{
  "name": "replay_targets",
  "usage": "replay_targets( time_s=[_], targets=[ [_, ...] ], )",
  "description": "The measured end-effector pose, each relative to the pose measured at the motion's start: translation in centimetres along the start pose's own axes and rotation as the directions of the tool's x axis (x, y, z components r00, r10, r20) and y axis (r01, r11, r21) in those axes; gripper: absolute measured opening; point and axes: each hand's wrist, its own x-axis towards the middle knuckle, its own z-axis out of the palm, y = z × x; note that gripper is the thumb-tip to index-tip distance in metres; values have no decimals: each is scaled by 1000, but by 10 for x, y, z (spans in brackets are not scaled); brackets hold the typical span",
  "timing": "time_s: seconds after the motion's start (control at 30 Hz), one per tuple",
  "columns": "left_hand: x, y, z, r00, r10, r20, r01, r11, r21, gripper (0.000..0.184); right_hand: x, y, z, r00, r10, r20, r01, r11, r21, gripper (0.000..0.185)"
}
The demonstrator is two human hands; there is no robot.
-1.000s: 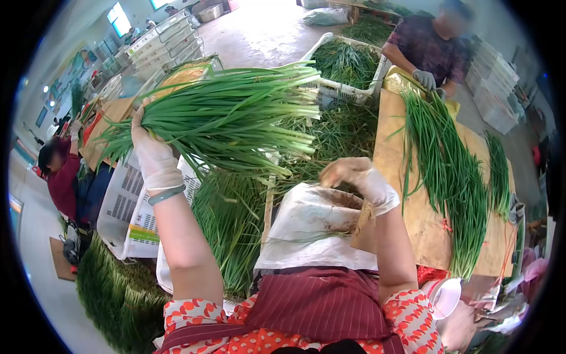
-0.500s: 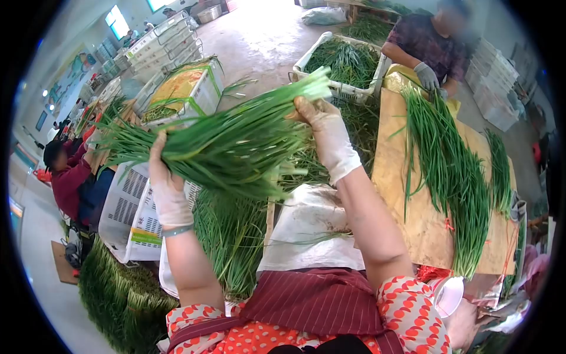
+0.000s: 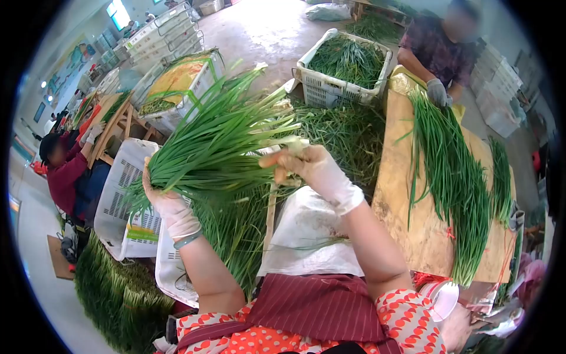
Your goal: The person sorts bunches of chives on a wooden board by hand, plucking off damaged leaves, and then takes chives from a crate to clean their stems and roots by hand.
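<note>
A loose bunch of garlic chives (image 3: 206, 147) is raised in front of me, leaves to the left, pale stem ends fanned to the right. My left hand (image 3: 168, 206), in a whitish glove with bare fingertips, is closed around its leafy end. At the stem end, my right hand (image 3: 321, 174), gloved the same way, has its fingers pinched on a few pale stalks; their exact grip is partly hidden. Below the bunch lies a heap of more chives (image 3: 233, 236), next to a white cloth (image 3: 315, 227) over my lap.
White crates (image 3: 124, 189) stand at left above bundled chives (image 3: 118, 289). A filled crate (image 3: 345, 88) stands ahead, with loose trimmings (image 3: 348, 138) before it. At right, chives (image 3: 448, 171) cover a board (image 3: 401, 218); a co-worker's gloved hand (image 3: 436, 93) touches them. Another person (image 3: 68, 177) sits far left.
The bunch has moved left and its stem ends have spread apart. My right hand has come down and left, from the stem tips to the lower stalks. My left hand has lowered slightly.
</note>
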Motion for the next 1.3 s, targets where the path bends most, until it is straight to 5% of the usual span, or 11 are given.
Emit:
replay_targets(
  time_s=[0.07,0.17,0.3,0.37,0.5,0.57,0.63,0.9,1.03,1.17,1.3],
  targets=[
    [4,-1,-4,999,33,26,-33,999,10,39,-12,-9,-6,995,97,30,-99,993,58,18],
    [12,1,-21,995,34,97,-28,998,-62,42,-30,-15,-49,986,-159,-53,152,981,-125,16],
    [5,8,-27,995,1,98,15,986,-164,50,-28,-19,-114,751,-258,-608,453,871,190,28],
    [5,10,-29,995,1,95,16,984,-177,47,-15,-1,-146,667,-20,-745,-198,959,-203,40],
    [-12,18,-12,999,-47,-14,45,991,-125,44,-7,18,-77,944,88,-317,-161,964,-212,54],
    [-19,19,-3,1000,-15,-11,14,999,-49,43,-2,13,-29,964,188,-186,-194,981,-12,47],
    [-15,20,6,983,-129,-134,90,960,-263,33,12,34,-16,974,187,-127,-174,979,109,37],
    [3,23,-30,986,-107,-125,69,959,-273,34,0,28,-61,851,28,-524,74,982,173,21],
    [1,13,-38,996,79,-40,-79,997,8,29,15,46,-29,955,-5,-297,19,999,43,30],
    [0,16,-37,993,36,-110,-41,998,-39,29,21,52,-14,970,52,-236,-15,987,158,24],
    [-8,22,-32,982,-53,-179,31,992,-124,29,14,56,-10,936,7,-353,-59,989,-138,20]
  ],
)
